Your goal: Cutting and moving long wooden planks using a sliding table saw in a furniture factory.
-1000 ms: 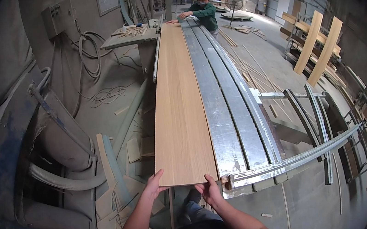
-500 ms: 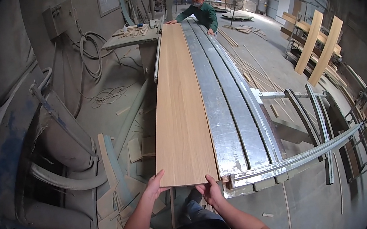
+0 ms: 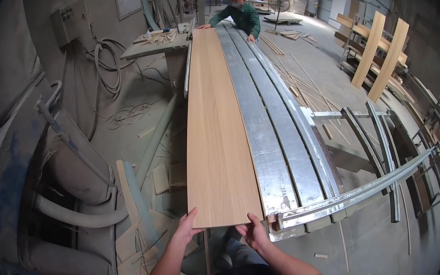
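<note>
While I look down from the head view, I see my left hand holding the near end of a long wooden board. Its fingers curl up over the left corner of the board's end, so it is closed on the wood. My right hand holds the same end near the right corner, with its fingers pressed on the edge, so it grips the board too.

That long wooden board is pale and smooth. It lies flat on a long metal tabletop and runs far away from me. It sits on the left part of the tabletop, and grey metal rails show just beside it on the right. The near end of the board sticks out a little past the tabletop's end, where I hold it.

At the far end, another person in a green top leans over the board, with one hand on it.

To my left is a big dusty machine with a grey hose. Wood scraps lie on the floor below the board. To the right, a few curved wooden planks stand leaning, well apart from me.
</note>
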`<state>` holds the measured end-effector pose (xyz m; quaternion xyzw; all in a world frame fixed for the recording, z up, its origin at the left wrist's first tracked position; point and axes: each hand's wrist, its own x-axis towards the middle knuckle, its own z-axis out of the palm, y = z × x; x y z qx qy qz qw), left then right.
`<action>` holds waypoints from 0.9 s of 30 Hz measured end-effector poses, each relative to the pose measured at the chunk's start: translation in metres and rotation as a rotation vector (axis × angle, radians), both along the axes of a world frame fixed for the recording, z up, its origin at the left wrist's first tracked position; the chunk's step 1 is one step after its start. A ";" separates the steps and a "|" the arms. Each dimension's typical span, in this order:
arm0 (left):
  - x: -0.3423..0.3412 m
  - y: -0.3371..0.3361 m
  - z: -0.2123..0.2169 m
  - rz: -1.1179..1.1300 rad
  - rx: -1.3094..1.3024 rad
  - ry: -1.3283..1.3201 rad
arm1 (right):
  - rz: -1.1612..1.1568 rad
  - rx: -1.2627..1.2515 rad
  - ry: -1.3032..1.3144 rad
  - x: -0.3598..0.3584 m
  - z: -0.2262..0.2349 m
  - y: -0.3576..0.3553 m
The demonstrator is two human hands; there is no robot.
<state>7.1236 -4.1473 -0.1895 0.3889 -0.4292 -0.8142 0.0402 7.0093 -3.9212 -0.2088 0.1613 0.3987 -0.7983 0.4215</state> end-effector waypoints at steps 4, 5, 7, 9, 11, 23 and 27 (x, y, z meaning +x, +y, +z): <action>0.008 0.006 0.000 0.001 0.006 0.019 | -0.017 0.001 0.010 0.009 0.006 0.006; 0.010 0.008 0.002 -0.003 0.007 0.018 | -0.018 0.000 0.006 0.011 0.007 0.007; 0.014 0.012 0.005 -0.007 0.008 0.015 | -0.016 -0.008 0.029 0.016 0.010 0.011; 0.018 0.016 0.004 -0.021 0.011 0.029 | -0.023 0.014 0.018 0.019 0.005 0.016; 0.023 0.023 0.001 -0.019 0.016 0.023 | -0.027 0.035 0.013 0.023 0.001 0.021; 0.028 0.026 -0.002 -0.032 0.004 0.016 | -0.002 0.012 0.008 0.028 -0.004 0.027; 0.027 0.028 -0.001 -0.040 0.005 0.014 | -0.010 -0.010 0.027 0.027 -0.006 0.027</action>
